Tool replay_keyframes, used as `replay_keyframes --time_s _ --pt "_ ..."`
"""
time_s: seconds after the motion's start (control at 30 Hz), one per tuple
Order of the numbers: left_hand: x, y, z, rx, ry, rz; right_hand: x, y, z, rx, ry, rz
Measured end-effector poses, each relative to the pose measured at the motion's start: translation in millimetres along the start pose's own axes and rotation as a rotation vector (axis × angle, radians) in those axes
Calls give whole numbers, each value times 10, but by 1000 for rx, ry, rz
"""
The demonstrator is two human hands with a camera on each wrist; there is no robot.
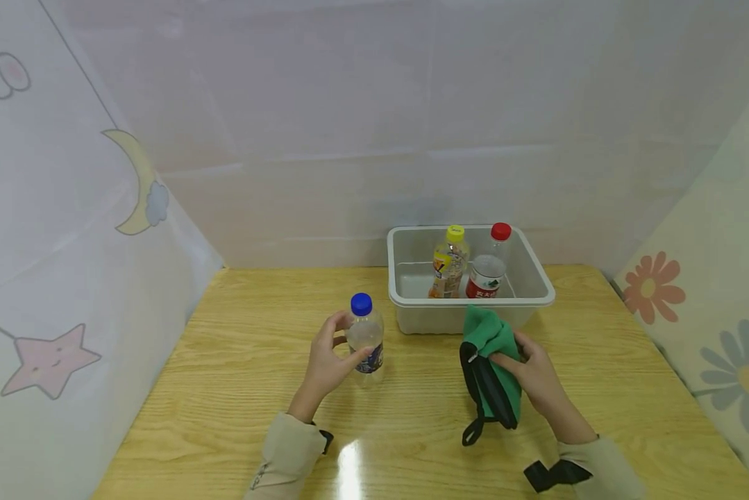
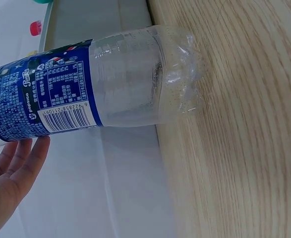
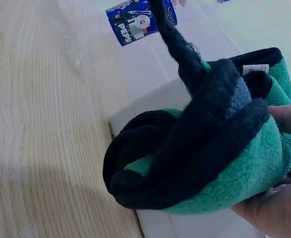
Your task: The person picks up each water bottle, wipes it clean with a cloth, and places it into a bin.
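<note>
A clear plastic Pepsi bottle (image 1: pixel 366 337) with a blue cap and dark blue label stands upright on the table; the left wrist view shows its barcode side (image 2: pixel 66 94). My left hand (image 1: pixel 332 357) holds it at label height, the thumb across its front and the fingers at its left side. To the right, my right hand (image 1: pixel 534 371) grips a bunched green terry towel (image 1: pixel 505 378) with black edging. A black loop hangs from the towel's lower end. In the right wrist view, the towel's folds (image 3: pixel 219 148) hide part of the fingers.
A white plastic bin (image 1: pixel 405 302) stands at the back of the table, just behind the towel. Inside are a yellow-capped bottle (image 1: pixel 449 264) and a red-capped bottle (image 1: pixel 488 267). White printed sheets (image 1: pixel 318 139) enclose the wooden table (image 1: pixel 237 361) at the back and sides.
</note>
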State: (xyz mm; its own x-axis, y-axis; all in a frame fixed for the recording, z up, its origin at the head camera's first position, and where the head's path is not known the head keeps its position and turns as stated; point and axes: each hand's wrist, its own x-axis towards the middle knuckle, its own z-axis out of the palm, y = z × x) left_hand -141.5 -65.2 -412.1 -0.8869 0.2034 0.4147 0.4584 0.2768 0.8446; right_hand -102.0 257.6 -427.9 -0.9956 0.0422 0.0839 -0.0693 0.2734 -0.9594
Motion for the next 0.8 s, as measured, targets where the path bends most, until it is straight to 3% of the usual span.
replay_keyframes --time_s 0.37,0.53,0.67,0.8 --pt "3 12 -6 3 1 13 -19 70 20 -61 41 -74" --pt "12 -9 0 -3 -3 2 -10 101 25 -34 68 -94" --pt "20 -194 36 -14 -1 -8 -5 108 27 7 87 -84" --pt "14 -367 65 -5 7 -6 -3 114 28 -31 84 -108"
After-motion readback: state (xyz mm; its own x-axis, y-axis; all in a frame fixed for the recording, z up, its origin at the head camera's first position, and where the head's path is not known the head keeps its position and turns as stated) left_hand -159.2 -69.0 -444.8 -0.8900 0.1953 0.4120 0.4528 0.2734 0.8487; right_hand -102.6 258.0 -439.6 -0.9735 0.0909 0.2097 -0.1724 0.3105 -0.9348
